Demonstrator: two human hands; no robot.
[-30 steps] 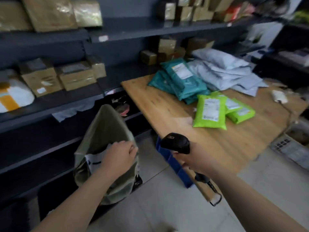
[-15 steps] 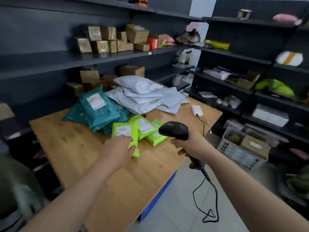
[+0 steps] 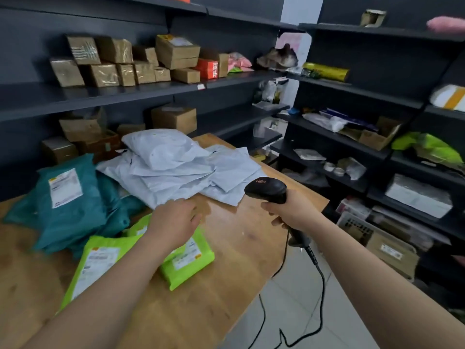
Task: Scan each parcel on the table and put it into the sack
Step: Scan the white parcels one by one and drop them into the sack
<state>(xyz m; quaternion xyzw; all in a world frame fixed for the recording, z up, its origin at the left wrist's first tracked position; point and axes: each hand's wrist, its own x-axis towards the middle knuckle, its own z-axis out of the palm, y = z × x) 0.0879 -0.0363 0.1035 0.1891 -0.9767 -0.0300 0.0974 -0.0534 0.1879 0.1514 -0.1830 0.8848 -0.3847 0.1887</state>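
On the wooden table (image 3: pixel 236 260) lie lime-green parcels (image 3: pixel 98 263), teal parcels (image 3: pixel 68 202) at the left and a heap of pale grey parcels (image 3: pixel 171 170) behind. My left hand (image 3: pixel 176 220) hovers over the green parcels near the grey heap, fingers loosely apart, holding nothing. My right hand (image 3: pixel 292 212) grips a black barcode scanner (image 3: pixel 266 188) above the table's right edge, its cable hanging to the floor. The sack is out of view.
Dark shelves with cardboard boxes (image 3: pixel 173 119) run behind the table. More shelves at the right hold bags and boxes. A white plastic basket (image 3: pixel 357 227) and a box (image 3: pixel 392 253) stand on the floor right of the table.
My left hand left the sack and came over the green parcels, then moved on toward the grey heap. The view swung right from the sack to the table. The scanner stays in my right hand.
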